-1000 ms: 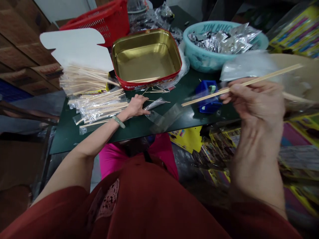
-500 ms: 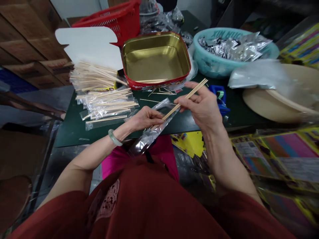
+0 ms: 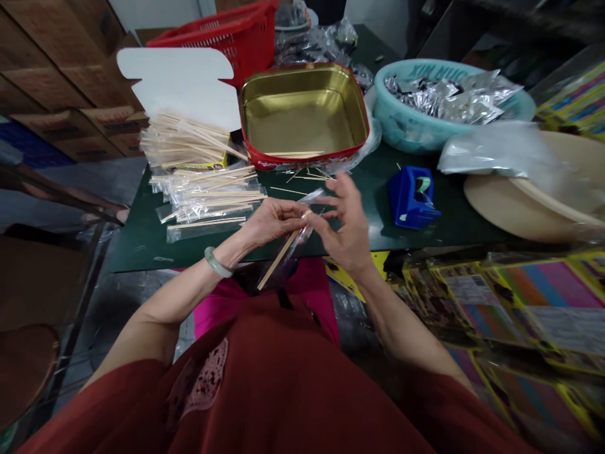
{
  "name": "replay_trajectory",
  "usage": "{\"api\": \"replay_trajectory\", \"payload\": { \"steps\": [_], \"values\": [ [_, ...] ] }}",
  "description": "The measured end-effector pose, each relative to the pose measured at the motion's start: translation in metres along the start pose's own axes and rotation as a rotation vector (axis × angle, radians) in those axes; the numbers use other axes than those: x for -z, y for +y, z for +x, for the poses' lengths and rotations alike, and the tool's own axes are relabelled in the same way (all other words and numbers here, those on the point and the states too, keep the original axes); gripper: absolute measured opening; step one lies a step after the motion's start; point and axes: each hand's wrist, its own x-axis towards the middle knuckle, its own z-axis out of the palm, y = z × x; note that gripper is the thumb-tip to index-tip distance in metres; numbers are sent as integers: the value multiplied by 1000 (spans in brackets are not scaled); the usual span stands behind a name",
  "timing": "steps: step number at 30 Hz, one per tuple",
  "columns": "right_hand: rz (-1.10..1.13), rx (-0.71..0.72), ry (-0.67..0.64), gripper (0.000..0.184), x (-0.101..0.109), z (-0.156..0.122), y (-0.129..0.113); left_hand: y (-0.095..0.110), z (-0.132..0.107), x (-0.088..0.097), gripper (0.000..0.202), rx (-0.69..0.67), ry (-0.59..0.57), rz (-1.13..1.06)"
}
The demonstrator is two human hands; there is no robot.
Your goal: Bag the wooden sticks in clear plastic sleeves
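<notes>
My left hand pinches the mouth of a narrow clear plastic sleeve, and a pair of thin wooden sticks sits almost fully inside it, slanting down toward my lap. My right hand hovers at the sleeve's top end with fingers spread, fingertips close to the stick ends. Both hands are over the front edge of the dark green table. A green bangle circles my left wrist.
Bagged sticks and loose sticks pile at the left. A red-rimmed gold tin, red basket, teal basin of foil packets, blue tape dispenser and round wooden board stand behind and to the right.
My right hand brought the sticks in from the right, slid them down into the sleeve held by my left hand, and has now opened above the sleeve's mouth.
</notes>
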Motion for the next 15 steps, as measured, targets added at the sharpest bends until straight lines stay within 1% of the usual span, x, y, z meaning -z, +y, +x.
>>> {"api": "replay_trajectory", "payload": {
  "steps": [1, 3, 5, 6, 8, 10, 11, 13, 15],
  "values": [
    [13, -44, 21, 57, 2, 2, 1, 1, -2, -1, 40, 14, -17, -2],
    [32, -101, 6, 47, 7, 6, 3, 2, -5, -3, 37, 30, -39, 5],
    [13, -97, 6, 33, 10, 8, 3, 4, -7, -7, 29, 35, -50, 15],
    [-23, -67, 43, 28, 11, 7, 2, 5, -8, -8, 26, 34, -55, 20],
    [-158, 40, 165, 22, 10, 5, 0, 6, -9, -11, 23, 10, -55, 47],
    [-323, 196, 250, 12, 9, 2, -2, 8, -9, -14, 23, -39, -55, 107],
    [-392, 278, 258, 8, 9, 1, -3, 9, -10, -15, 24, -70, -61, 144],
    [-493, 418, 234, 8, 10, 0, -3, 11, -11, -18, 25, -138, -84, 220],
    [-563, 491, 194, 9, 11, 0, -4, 13, -12, -20, 24, -213, -95, 303]
  ]
}}
